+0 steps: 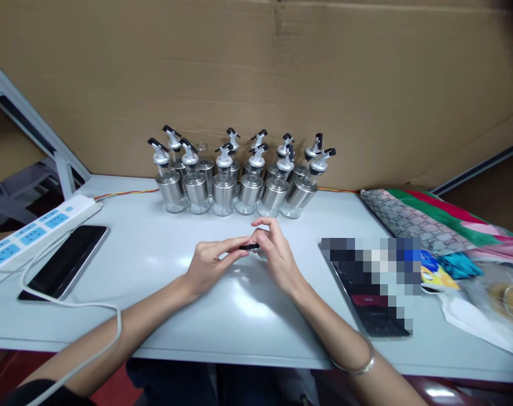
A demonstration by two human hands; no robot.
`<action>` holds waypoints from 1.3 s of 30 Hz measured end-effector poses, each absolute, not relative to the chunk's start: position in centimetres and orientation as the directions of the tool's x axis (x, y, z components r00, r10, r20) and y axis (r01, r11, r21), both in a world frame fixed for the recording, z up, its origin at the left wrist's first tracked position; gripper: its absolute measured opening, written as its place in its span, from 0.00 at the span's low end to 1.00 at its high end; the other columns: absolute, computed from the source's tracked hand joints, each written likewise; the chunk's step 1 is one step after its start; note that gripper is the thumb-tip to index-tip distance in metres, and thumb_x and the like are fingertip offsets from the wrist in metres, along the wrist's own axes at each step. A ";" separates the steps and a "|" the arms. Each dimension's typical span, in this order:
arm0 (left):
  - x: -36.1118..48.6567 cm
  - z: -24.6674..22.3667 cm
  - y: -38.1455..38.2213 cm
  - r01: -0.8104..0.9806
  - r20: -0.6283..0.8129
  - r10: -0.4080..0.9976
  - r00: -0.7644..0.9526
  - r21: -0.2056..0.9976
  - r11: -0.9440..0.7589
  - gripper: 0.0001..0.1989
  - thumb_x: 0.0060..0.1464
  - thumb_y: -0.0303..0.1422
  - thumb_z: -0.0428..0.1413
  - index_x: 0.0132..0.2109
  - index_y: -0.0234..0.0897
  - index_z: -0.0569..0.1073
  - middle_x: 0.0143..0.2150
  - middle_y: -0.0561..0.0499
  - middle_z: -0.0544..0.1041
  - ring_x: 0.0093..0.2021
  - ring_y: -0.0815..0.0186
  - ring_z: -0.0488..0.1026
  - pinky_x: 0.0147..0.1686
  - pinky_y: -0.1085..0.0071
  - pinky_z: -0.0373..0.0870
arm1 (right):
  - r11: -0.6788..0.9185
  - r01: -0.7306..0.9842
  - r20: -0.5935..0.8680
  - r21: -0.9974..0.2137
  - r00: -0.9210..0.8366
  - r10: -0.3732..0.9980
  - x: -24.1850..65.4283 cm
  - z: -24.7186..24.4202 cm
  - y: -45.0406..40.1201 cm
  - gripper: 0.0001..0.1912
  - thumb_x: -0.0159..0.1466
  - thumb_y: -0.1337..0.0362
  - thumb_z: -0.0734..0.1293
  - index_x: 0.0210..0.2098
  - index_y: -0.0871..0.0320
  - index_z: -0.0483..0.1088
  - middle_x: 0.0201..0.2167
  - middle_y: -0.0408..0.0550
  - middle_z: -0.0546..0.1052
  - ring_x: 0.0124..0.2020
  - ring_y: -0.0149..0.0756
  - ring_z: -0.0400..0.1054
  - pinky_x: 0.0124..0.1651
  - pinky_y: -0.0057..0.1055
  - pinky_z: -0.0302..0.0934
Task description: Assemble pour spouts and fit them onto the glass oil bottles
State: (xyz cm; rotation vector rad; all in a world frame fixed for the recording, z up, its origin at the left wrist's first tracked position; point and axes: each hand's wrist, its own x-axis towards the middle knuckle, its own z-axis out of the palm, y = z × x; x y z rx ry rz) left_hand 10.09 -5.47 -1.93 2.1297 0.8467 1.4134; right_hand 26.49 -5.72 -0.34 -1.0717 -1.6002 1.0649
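Observation:
Above the middle of the table, both my hands meet at a small black and silver part (pixel 250 247), which looks like a bottle pourer top. My left hand (pixel 209 265) pinches its black end between thumb and fingertips. Around its silvery side, my right hand (pixel 277 256) is closed, with the index finger raised and bent; the fingers partly hide the part. Just beyond my hands stand several glass bottles with metal sleeves (pixel 223 194) in two rows, most topped with silver pourers with black levers (pixel 256 155). One back-row bottle (pixel 203 158) shows a bare neck.
To the left lie a white power strip (pixel 36 225), a dark phone (pixel 66 262) and a white cable (pixel 119 321) crossing my left forearm. On the right are a blurred-out tablet or phone (pixel 366 304), colourful fabric (pixel 429 220) and a plastic bag (pixel 502 287). Cardboard (pixel 239 67) walls the back.

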 end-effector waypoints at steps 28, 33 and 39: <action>9.7 -1.3 -4.9 0.295 0.631 0.735 0.249 0.673 -0.678 0.09 0.54 0.32 0.59 0.44 0.38 0.76 0.34 0.50 0.77 0.32 0.70 0.74 0.33 0.75 0.73 | 0.250 0.384 0.223 -0.889 -0.113 0.968 26.8 0.8 -5.3 0.16 0.62 0.55 0.60 0.22 0.55 0.56 0.19 0.39 0.61 0.23 0.29 0.53 0.29 0.28 0.49; 9.7 -1.4 -4.9 0.326 0.655 0.708 0.266 0.630 -0.705 0.07 0.56 0.29 0.58 0.42 0.37 0.77 0.33 0.50 0.77 0.34 0.70 0.74 0.34 0.75 0.72 | 0.274 0.441 0.239 -0.855 -0.134 0.962 26.9 1.0 -5.2 0.15 0.62 0.56 0.61 0.22 0.56 0.57 0.19 0.40 0.64 0.23 0.29 0.55 0.28 0.27 0.50; 9.7 -1.6 -4.9 0.328 0.619 0.732 0.286 0.655 -0.681 0.06 0.56 0.28 0.57 0.41 0.35 0.77 0.34 0.49 0.76 0.35 0.69 0.74 0.34 0.75 0.72 | 0.324 0.486 0.280 -0.812 -0.164 0.946 27.0 1.1 -5.2 0.15 0.62 0.58 0.61 0.22 0.56 0.57 0.19 0.39 0.63 0.23 0.28 0.56 0.28 0.26 0.49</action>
